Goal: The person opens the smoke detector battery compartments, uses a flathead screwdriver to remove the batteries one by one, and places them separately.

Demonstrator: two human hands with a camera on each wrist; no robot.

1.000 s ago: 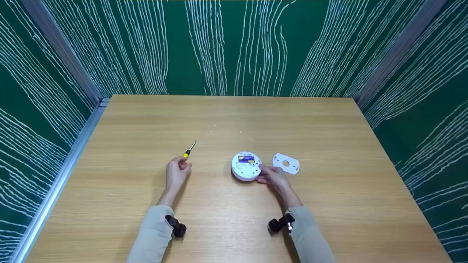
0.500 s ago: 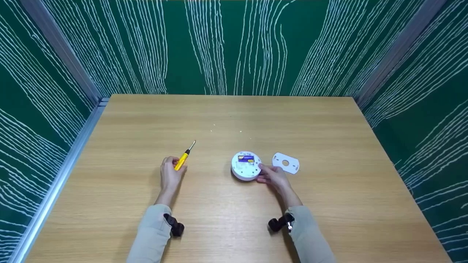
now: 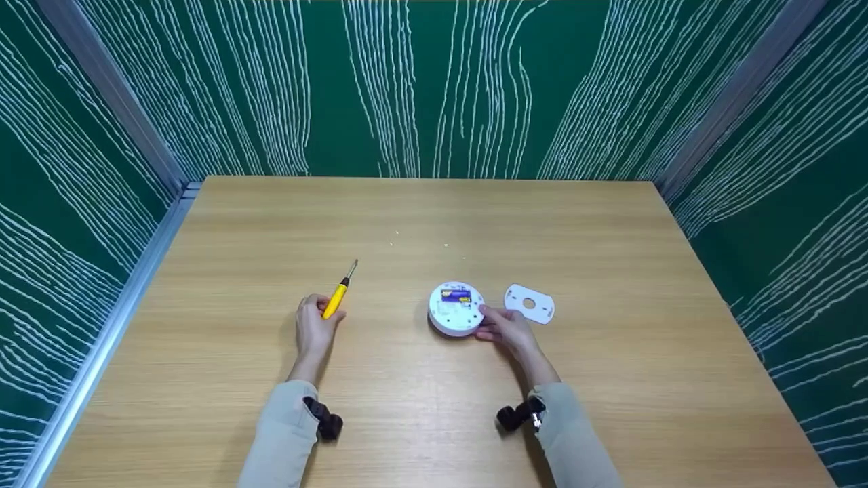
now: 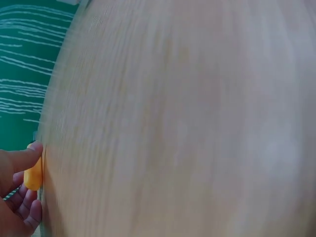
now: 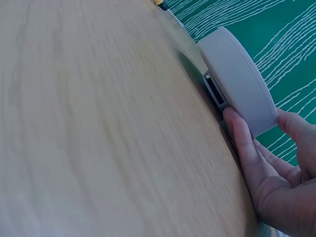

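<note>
My left hand (image 3: 316, 329) holds a yellow-handled screwdriver (image 3: 336, 301) between thumb and fingers, its metal tip pointing away and slightly right. In the left wrist view the thumb lies across the yellow handle (image 4: 32, 175). My right hand (image 3: 512, 332) grips the near right rim of a round white smoke detector (image 3: 453, 320), thumb on top and fingers beneath. A purple and yellow battery (image 3: 456, 296) shows in the detector's upward face. In the right wrist view, the detector's underside (image 5: 232, 79), tilted over the table, has a dark slot near the fingers.
Just right of the detector, a white mounting plate (image 3: 529, 303) with a round centre hole lies on the wooden table (image 3: 420, 407). Several tiny white bits (image 3: 445, 245) are scattered farther back. Green walls with white wavy lines (image 3: 380, 88) stand around the table.
The left hand has shifted slightly left and back along the screwdriver, so its whole yellow handle now shows where only the front end did. The right hand and the smoke detector have stayed put.
</note>
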